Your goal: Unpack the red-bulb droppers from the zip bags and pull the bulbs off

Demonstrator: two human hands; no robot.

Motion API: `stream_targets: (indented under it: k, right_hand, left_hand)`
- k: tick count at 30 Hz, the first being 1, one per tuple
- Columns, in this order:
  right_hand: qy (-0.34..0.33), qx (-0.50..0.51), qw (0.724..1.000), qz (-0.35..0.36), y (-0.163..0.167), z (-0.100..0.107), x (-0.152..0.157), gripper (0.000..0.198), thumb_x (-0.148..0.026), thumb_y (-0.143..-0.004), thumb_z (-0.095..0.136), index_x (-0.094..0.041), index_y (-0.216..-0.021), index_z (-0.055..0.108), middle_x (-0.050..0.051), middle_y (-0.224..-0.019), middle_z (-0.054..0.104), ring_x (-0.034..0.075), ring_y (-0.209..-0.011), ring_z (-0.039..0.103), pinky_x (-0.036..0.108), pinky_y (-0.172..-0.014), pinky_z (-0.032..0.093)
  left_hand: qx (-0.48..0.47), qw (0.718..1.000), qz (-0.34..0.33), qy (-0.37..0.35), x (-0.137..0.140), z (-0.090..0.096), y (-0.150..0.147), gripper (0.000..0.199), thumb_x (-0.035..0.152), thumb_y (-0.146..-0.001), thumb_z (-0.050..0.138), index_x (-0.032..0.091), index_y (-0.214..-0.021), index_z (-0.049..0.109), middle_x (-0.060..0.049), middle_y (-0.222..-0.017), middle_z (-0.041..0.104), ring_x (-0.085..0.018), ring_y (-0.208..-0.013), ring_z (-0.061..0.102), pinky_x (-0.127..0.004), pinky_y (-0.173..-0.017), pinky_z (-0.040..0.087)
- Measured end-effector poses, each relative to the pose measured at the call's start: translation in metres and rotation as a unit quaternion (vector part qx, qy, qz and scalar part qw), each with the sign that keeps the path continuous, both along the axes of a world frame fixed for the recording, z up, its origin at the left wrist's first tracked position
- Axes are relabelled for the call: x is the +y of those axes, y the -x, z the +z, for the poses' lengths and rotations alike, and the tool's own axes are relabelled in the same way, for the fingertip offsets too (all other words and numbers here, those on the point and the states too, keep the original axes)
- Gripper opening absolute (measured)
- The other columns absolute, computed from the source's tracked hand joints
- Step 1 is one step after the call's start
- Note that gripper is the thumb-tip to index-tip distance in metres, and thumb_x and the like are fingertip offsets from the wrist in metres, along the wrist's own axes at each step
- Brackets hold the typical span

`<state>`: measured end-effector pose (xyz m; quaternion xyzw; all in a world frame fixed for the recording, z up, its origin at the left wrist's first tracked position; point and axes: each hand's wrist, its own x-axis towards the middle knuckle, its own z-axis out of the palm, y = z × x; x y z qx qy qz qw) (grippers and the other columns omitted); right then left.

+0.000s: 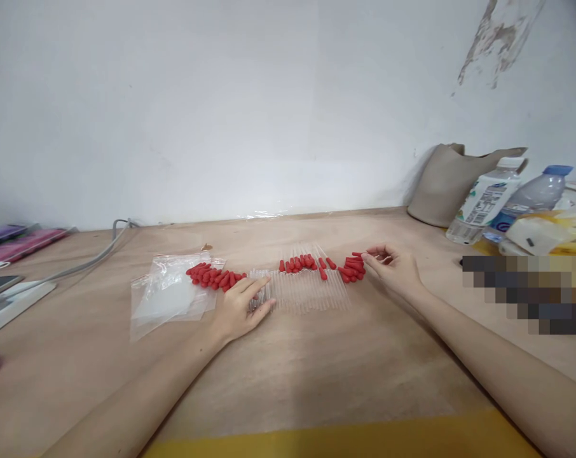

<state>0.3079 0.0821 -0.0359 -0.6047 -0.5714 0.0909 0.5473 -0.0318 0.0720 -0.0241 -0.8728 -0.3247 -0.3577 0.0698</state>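
Clear thin tubes (pixel 311 292) lie side by side in a row on the wooden table. Several of them have red rubber dropper bulbs (pixel 297 262) at their far ends. My left hand (pixel 240 308) rests over the left end of the row, fingers stretched out, next to a heap of red bulbs (pixel 209 277). At the right, a smaller cluster of red bulbs (pixel 351 272) lies beside my right hand (pixel 395 270). The thumb and fingers of that hand pinch a red rubber bulb (pixel 358 254) at the cluster's top edge.
Clear plastic bags (pixel 159 299) lie under the left heap. A grey cable (pixel 92 259) and a phone (pixel 2 284) are on the left. At the right stand a beige container (pixel 438 184), a labelled bottle (pixel 483 203) and a blue-capped bottle (pixel 538 191). The white wall (pixel 269 114) bounds the table's back.
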Motion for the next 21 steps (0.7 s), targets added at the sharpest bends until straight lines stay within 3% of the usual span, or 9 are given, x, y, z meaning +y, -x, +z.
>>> stream_targets:
  k: [10, 21]
  right_hand:
    - [0.001, -0.099, 0.995, -0.017, -0.0012, -0.0042, 0.0054, 0.019, -0.038, -0.070, 0.059, -0.020, -0.075, 0.065, 0.004, -0.078, 0.066, 0.019, -0.072, 0.053, 0.031, -0.064, 0.042]
    - [0.010, -0.100, 0.995, -0.020, -0.0022, -0.0066, 0.0076, 0.028, -0.042, -0.075, 0.052, -0.018, -0.078, 0.065, 0.005, -0.079, 0.065, 0.019, -0.073, 0.054, 0.031, -0.066, 0.041]
  left_hand:
    - [0.099, 0.992, -0.047, 0.055, -0.0005, 0.0037, 0.0077, 0.040, 0.037, -0.079, 0.057, 0.022, -0.115, 0.055, -0.009, -0.117, 0.057, -0.025, -0.111, 0.049, -0.044, -0.094, 0.041]
    - [0.107, 0.989, -0.037, 0.098, 0.0023, 0.0012, 0.0051, 0.033, 0.032, -0.084, 0.050, 0.021, -0.114, 0.056, -0.007, -0.120, 0.056, -0.023, -0.118, 0.044, -0.045, -0.099, 0.038]
